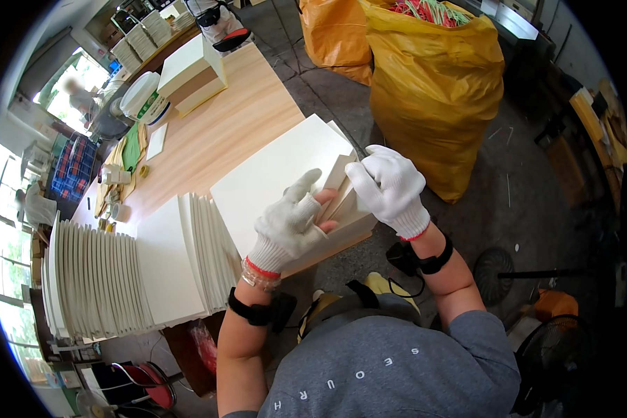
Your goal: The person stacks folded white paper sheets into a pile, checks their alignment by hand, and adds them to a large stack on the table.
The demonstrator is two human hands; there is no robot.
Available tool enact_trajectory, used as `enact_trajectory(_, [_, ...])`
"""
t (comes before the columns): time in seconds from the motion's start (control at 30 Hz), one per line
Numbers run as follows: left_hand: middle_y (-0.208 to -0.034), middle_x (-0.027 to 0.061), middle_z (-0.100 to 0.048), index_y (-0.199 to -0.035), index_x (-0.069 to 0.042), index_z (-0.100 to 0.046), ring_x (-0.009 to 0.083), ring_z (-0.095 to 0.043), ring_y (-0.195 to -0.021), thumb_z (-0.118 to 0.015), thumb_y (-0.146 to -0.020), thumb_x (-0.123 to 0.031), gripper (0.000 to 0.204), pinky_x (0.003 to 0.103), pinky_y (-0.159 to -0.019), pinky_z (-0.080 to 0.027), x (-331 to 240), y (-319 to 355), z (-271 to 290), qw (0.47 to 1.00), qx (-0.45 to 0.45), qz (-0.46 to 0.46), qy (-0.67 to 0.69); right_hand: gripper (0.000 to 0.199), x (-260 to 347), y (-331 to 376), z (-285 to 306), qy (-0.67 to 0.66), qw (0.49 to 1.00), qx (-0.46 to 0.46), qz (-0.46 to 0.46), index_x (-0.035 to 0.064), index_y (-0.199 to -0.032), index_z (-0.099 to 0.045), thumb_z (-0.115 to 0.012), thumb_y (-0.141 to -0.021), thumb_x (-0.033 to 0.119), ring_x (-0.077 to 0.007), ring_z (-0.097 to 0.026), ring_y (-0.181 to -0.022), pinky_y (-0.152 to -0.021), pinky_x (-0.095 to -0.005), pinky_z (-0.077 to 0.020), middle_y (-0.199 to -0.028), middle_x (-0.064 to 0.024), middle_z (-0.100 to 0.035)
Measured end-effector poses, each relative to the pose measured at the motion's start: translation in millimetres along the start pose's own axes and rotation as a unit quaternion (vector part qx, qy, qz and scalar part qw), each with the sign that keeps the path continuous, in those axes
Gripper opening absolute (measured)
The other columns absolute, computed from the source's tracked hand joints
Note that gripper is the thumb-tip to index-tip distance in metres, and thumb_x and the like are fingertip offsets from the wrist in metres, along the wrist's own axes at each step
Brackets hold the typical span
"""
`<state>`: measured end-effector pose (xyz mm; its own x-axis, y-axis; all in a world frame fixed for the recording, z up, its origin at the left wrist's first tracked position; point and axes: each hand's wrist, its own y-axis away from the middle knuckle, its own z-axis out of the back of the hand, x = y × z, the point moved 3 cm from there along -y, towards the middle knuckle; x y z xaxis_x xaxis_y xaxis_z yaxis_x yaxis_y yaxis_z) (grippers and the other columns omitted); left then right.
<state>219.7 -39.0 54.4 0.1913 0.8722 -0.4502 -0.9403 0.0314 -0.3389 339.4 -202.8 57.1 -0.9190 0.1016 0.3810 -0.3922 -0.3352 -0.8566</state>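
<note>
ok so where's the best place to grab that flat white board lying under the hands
Probably by its near right edge, which overhangs the table rim: come from the person's side, thumb on top, fingers beneath. The board lies flat, so its face offers no grip, and the fanned stack crowds its left side. Both gloved hands, left and right, already work a folded piece at that edge.

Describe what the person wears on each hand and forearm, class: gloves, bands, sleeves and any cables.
Both the left hand and the right hand wear white knit gloves with red-trimmed cuffs. The left glove's fingertips are cut off. Each wrist carries a black strap with a small black device: left strap, right strap, with a thin black cable. A clear beaded bracelet sits at the left wrist. Short grey sleeves; forearms are bare.
</note>
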Motion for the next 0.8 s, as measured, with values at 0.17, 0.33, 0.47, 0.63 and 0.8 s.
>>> enact_trajectory(0.17, [-0.146,0.0153,-0.056,-0.122,-0.017,-0.07,0.0329,-0.072,-0.098,-0.083,-0.078,-0.021,0.047,0.037,-0.08,-0.059,3,0,-4,0.999,-0.03,0.001,0.02,0.009,2,0,2,0.015,0.999,0.0,0.051,0.0046,-0.075,-0.069,-0.073,-0.083,0.006,-0.0294,-0.051,-0.054,-0.051,-0.0368,-0.0435,-0.058,-0.0086,-0.047])
enact_trajectory(0.33, [-0.146,0.0164,-0.056,-0.119,-0.016,-0.07,0.0326,-0.072,-0.099,-0.072,-0.082,-0.006,0.039,0.037,-0.079,-0.059,-1,-1,-2,0.999,-0.021,-0.032,-0.014,0.006,6,-9,8,-0.027,0.998,0.057,0.003,0.0058,-0.077,-0.07,-0.074,-0.082,0.007,-0.027,-0.051,-0.055,-0.049,-0.0361,-0.0415,-0.059,-0.007,-0.046])
enact_trajectory(0.47, [-0.142,0.0179,-0.058,-0.119,-0.018,-0.071,0.034,-0.072,-0.102,-0.071,-0.078,-0.006,0.044,0.038,-0.079,-0.06,9,-1,-9,0.998,-0.002,-0.054,-0.015,0.005,-1,-3,3,-0.016,0.999,0.028,-0.017,0.0065,-0.078,-0.071,-0.074,-0.082,0.008,-0.0269,-0.051,-0.054,-0.049,-0.0362,-0.0411,-0.059,-0.007,-0.046])
enact_trajectory(0.63, [-0.14,0.0177,-0.06,-0.112,-0.018,-0.075,0.0321,-0.073,-0.099,-0.083,-0.077,-0.021,0.036,0.037,-0.076,-0.061,4,-1,-7,1.0,-0.022,-0.011,-0.008,0.013,-1,-1,1,-0.014,0.999,0.017,-0.036,0.0058,-0.073,-0.068,-0.074,-0.083,0.009,-0.0277,-0.051,-0.054,-0.049,-0.0367,-0.0411,-0.058,-0.0076,-0.046])
enact_trajectory(0.8, [-0.142,0.0175,-0.059,-0.114,-0.014,-0.072,0.0336,-0.073,-0.102,-0.083,-0.078,-0.016,0.038,0.036,-0.083,-0.06,3,0,-5,0.999,-0.026,-0.003,0.029,0.021,2,-6,6,-0.021,0.999,0.04,-0.005,0.0046,-0.068,-0.064,-0.073,-0.085,0.012,-0.028,-0.052,-0.054,-0.049,-0.0372,-0.0414,-0.056,-0.0093,-0.046])
